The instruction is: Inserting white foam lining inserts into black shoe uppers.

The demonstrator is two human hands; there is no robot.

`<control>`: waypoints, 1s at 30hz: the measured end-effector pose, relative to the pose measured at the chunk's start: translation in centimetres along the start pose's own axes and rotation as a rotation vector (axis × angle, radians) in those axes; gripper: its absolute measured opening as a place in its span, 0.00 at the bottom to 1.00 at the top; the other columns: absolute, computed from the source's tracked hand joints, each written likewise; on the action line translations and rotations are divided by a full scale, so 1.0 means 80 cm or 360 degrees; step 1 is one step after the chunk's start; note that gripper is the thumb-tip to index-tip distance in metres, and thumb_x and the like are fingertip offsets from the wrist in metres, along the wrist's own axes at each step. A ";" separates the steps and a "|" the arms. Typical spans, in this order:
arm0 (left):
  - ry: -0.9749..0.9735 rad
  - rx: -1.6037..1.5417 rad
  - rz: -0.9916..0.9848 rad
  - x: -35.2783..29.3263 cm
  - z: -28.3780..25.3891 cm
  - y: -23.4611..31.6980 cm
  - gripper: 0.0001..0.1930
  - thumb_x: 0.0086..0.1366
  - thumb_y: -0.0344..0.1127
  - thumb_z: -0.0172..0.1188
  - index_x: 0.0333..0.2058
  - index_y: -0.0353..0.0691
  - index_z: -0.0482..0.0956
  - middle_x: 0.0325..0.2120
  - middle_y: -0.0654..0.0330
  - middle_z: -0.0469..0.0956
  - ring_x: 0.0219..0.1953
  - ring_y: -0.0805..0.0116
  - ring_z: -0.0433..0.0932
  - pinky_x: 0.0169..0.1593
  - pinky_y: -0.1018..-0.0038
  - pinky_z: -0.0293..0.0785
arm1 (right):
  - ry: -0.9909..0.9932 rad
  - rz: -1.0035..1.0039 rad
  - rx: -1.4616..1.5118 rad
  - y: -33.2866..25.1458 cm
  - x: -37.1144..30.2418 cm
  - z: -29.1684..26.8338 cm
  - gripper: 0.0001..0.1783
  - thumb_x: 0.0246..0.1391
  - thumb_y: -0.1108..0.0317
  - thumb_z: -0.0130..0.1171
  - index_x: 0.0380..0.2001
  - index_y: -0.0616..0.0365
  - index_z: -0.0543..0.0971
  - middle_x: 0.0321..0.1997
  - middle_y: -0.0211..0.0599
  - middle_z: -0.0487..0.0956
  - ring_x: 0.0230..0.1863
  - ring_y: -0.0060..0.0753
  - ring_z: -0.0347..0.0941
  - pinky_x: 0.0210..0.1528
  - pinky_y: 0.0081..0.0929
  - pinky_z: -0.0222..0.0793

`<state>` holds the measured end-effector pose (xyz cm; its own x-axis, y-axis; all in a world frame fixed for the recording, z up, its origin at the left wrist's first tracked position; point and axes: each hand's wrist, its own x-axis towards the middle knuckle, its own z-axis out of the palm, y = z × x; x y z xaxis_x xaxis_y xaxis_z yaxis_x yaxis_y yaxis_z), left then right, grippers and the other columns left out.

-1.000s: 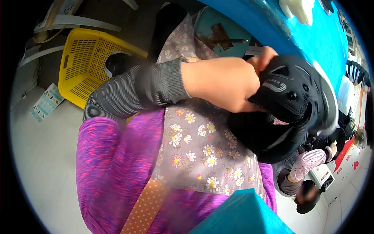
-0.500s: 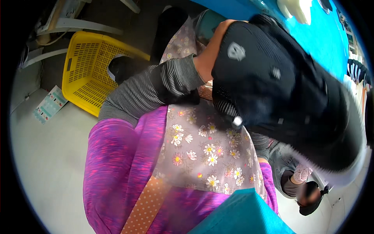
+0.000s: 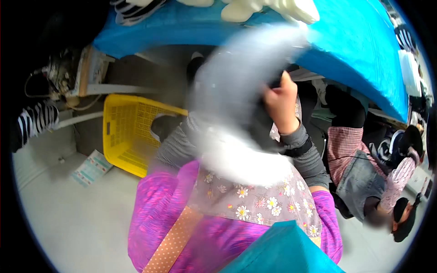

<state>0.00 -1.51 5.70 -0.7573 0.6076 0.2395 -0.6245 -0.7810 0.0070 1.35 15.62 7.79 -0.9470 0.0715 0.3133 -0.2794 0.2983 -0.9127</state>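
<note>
A soft cloth piece (image 3: 232, 82), grey, black and white, hangs in front of my apron and is smeared by motion, so its kind cannot be made out. My right hand (image 3: 283, 104) is closed on its dark edge with the thumb pointing up. My left arm, in a striped sleeve (image 3: 175, 145), reaches in behind the cloth, which hides my left hand. A bright white part (image 3: 246, 159) of the cloth lies low over the flowered apron (image 3: 273, 200) on my lap.
A blue-covered table (image 3: 350, 50) runs across the far side, with white soft pieces (image 3: 273, 10) and striped ones (image 3: 134, 12) on it. At my left a yellow basket (image 3: 109, 132) stands on the floor beside a printed sheet (image 3: 92, 167). Another person (image 3: 359, 177) sits at the right.
The cloth has swung from the right to the middle, and its pale side shows instead of its black one. My right hand has come into sight. More of the table shows.
</note>
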 end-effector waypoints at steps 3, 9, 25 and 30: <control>0.0433 0.0377 0.0139 -0.003 -0.014 0.009 0.24 0.70 0.40 0.56 0.61 0.38 0.67 0.55 0.53 0.73 0.55 0.58 0.74 0.60 0.61 0.70 | -0.0089 -0.0362 -0.0365 0.007 -0.003 0.016 0.16 0.49 0.62 0.72 0.27 0.59 0.75 0.19 0.47 0.75 0.21 0.52 0.74 0.23 0.35 0.68; 0.1188 0.1200 0.0478 -0.006 -0.031 0.022 0.24 0.67 0.36 0.59 0.60 0.38 0.68 0.54 0.54 0.73 0.56 0.56 0.73 0.61 0.60 0.68 | -0.0067 -0.0111 -0.0273 -0.016 -0.002 0.011 0.17 0.49 0.64 0.71 0.34 0.60 0.75 0.24 0.47 0.77 0.24 0.49 0.77 0.26 0.35 0.70; 0.1213 0.1132 0.0454 0.002 0.009 -0.002 0.25 0.74 0.52 0.47 0.58 0.39 0.71 0.54 0.54 0.76 0.55 0.60 0.75 0.61 0.64 0.69 | -0.0139 -0.0003 0.0282 -0.026 0.027 0.008 0.14 0.53 0.66 0.68 0.36 0.63 0.77 0.28 0.47 0.79 0.29 0.51 0.76 0.32 0.32 0.72; 0.1368 0.1230 0.0565 -0.006 -0.028 -0.008 0.26 0.74 0.49 0.48 0.60 0.35 0.68 0.55 0.52 0.74 0.57 0.60 0.74 0.62 0.65 0.69 | 0.0036 -0.0285 0.0306 -0.037 0.052 0.019 0.19 0.50 0.67 0.69 0.43 0.65 0.78 0.36 0.55 0.81 0.39 0.57 0.78 0.38 0.34 0.75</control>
<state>0.34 -1.00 3.42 -0.9265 0.0101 -0.3761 -0.2993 -0.6254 0.7206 -2.01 13.55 11.36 -0.8764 0.0557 0.4783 -0.4695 0.1221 -0.8744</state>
